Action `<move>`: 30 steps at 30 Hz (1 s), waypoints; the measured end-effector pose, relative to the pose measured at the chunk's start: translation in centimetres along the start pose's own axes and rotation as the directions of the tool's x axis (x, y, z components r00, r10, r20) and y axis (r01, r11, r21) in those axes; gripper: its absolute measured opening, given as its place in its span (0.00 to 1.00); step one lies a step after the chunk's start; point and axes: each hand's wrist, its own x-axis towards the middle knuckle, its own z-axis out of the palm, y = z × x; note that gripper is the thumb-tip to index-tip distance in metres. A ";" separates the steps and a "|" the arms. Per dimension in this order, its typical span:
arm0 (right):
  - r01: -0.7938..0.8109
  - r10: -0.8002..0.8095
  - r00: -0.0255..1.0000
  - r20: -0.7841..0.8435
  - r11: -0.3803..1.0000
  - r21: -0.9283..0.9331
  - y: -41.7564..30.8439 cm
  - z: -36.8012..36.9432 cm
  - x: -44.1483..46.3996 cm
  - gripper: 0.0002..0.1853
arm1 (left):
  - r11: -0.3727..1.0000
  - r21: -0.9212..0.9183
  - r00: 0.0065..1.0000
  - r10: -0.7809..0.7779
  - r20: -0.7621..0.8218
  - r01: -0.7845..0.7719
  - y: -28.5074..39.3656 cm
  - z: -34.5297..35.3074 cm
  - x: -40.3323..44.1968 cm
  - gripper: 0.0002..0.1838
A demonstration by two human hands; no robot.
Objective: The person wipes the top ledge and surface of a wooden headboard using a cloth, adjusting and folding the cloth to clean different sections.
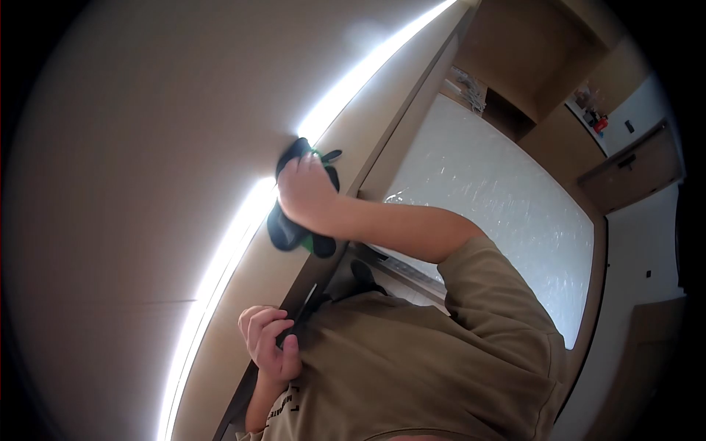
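Clutching a dark item (287,231) is right hand (307,194); cabinet (544,55) holds cables (476,95).

Plastic-covered mattress (507,213), white cables (472,90), wooden shelving (526,48), small red object (601,123), brown door (643,165)

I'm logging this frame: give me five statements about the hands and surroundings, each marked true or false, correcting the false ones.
1. The bare right hand grips a black-and-green object with rounded lobes. True.
2. The bare left hand is spread flat with nothing in it. False: it is curled around a slim dark object with a thin shaft.
3. The long white light strip is switched off. False: it glows brightly.
4. The brown T-shirt leaves the right forearm bare. True.
5. The large white slab with a shiny surface appears at the picture's left edge. False: it appears in the right half.
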 end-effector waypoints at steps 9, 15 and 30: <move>0.319 -0.335 0.935 0.113 0.938 0.138 -12.9 -6.8 -2.6 0.24 | 0.996 0.036 0.995 -0.077 -0.060 0.079 -0.3 -3.7 -3.1 0.12; 0.338 -0.356 0.930 0.086 0.925 0.176 -10.5 -6.6 -2.5 0.21 | 0.979 0.173 0.992 -0.096 -0.081 0.109 -1.2 -2.9 -3.7 0.12; -0.123 0.144 0.941 0.307 0.989 -0.087 37.1 10.7 6.9 0.10 | 0.345 0.868 0.925 0.004 -0.381 0.356 -3.5 0.7 -5.7 0.22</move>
